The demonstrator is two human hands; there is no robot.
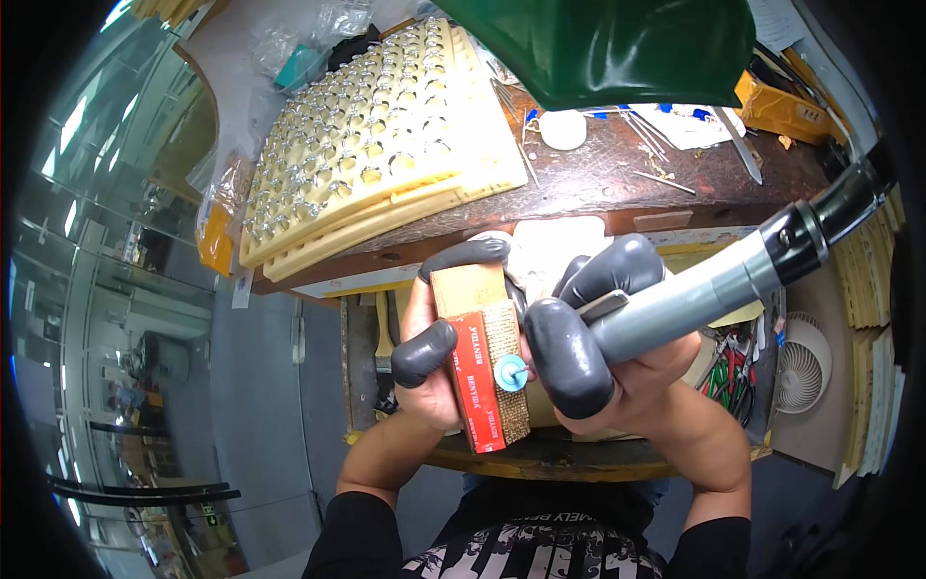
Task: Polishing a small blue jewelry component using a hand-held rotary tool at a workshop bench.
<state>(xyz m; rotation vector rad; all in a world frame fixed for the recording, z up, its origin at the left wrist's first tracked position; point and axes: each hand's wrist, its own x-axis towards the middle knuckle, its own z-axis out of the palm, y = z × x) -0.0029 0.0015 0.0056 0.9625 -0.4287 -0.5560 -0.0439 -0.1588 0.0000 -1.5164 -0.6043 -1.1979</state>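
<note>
The left hand [431, 351] grasps a red-wrapped block [475, 386] with a coarse brown face. The right hand [629, 381] grips a grey handpiece [680, 321], its blue disc [507, 375] over that face.

We looked out from the person's head, through the left of two wide fisheye cameras worn side by side. We faced steeply down and a little forward, with the left hand [424, 396] and right hand [622, 381] close to us, near the middle. The forearms [709, 444] came in from below, above the shirt [540, 555] at the lower edge. Beyond the hands, we saw the bench [579, 183] farther off. Our view was upright and unmirrored, and straight edges curved toward its dark, rounded rim.
</note>
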